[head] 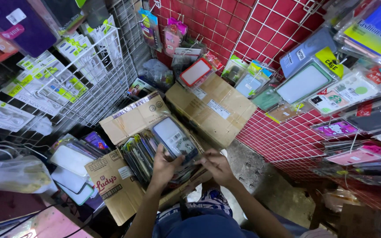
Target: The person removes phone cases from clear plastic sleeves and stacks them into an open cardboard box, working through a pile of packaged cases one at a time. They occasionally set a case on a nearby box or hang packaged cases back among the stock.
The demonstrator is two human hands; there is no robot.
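Down at centre frame, an open cardboard box (124, 176) sits with its flaps splayed, and it's packed tight with phone cases in clear sleeves (140, 154), standing on edge in a row like files. Just above and right of it, a second cardboard box (214, 108) lies closed, pale labels stuck on its lid, with a red-bordered white packet (196, 72) resting at its upper left corner.

The left hand (164, 169) comes up from the bottom of the frame and has its fingers curled under one clear-wrapped phone case (176, 140), thumb on top, pinching the lower edge. That case tilts up over the open box, right above the packed row, its upper end pointing toward the frame's top left. The right hand (217, 165) sits just beside it on the right, fingers bent and closed on the sleeve's lower right corner.

Around them: a red wire grid (265, 26) fills the upper right, hung with flat packets, a grey-green case (305, 81) with a yellow tag among them, pink ones lower right. Upper left, a white wire rack (102, 83) carries white packets with yellow-green labels (45, 86). At the left edge, flat white cases (71, 161) lie stacked beside the open box.
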